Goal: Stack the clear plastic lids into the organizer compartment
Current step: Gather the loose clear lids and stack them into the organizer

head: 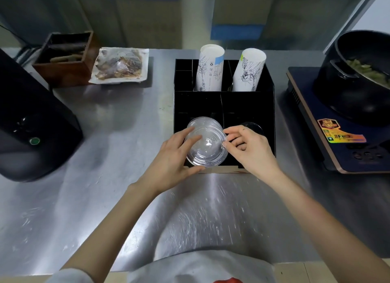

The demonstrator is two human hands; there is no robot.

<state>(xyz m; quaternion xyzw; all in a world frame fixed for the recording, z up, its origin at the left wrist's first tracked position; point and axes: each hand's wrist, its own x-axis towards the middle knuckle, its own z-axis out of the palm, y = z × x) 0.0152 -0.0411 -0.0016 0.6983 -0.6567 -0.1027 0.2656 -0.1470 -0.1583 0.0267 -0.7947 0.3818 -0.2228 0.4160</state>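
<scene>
Currently we hold the lids, a nested clear stack, at the centre of the frame, over the front left compartment of the black organizer. Our left hand cups the stack's left rim with fingers spread, because thin plastic flexes under a pinch. Our right hand touches the right rim with its fingertips, apparently to keep the stack aligned over the opening. Both hands are closed lightly on the stack. Paper cups fill the rear compartments, so the front bay seems the intended slot.
</scene>
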